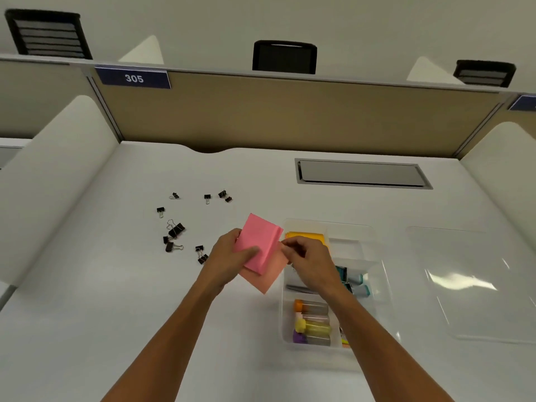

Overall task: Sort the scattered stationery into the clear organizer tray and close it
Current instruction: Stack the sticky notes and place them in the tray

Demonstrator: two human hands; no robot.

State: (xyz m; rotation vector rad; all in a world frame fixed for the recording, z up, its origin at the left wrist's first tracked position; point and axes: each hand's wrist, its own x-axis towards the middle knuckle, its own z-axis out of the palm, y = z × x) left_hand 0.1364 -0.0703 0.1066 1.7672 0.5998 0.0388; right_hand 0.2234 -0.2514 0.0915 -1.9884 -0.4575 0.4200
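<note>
A pink sticky-note pad is held above the desk, just left of the clear organizer tray. My left hand grips the pad from its left side, thumb on top. My right hand pinches the pad's right edge over the tray's left wall. A salmon sheet hangs under the pad. The tray holds a yellow note pad, teal markers and orange, yellow and purple capped markers. Several black binder clips lie scattered on the desk to the left.
The clear tray lid lies flat to the right of the tray. A grey cable hatch sits in the desk at the back right. White side partitions and a tan back panel enclose the desk.
</note>
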